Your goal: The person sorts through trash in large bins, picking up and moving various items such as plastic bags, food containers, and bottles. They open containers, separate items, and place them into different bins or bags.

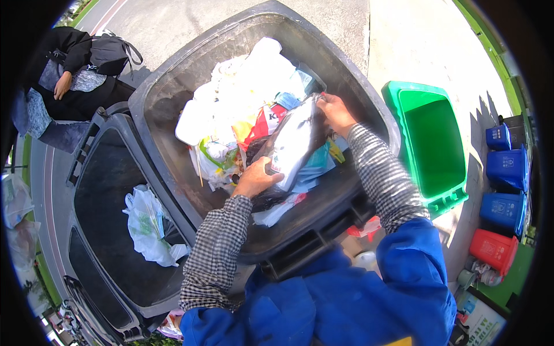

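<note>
Both of my hands reach into a large dark wheeled bin [169,82] filled with mixed rubbish. Between them lies a pale, flat package in clear and dark plastic [292,145], tilted across the rubbish. My right hand [335,113] grips its upper end. At its lower end is my left hand [258,176], thumb against the package and fingers partly hidden. White bags [259,73] glare in the sun. Around the package are a red and white printed bag [265,125], light blue face masks [287,100], a blue-green plastic piece [318,160] and black film.
An open green bin [428,142] stands at right, with blue bins [504,212] and a red bin [493,253] beyond. At left, a white plastic bag [147,227] lies on a black bin lid [104,186]. A person in dark clothes [86,86] is at upper left.
</note>
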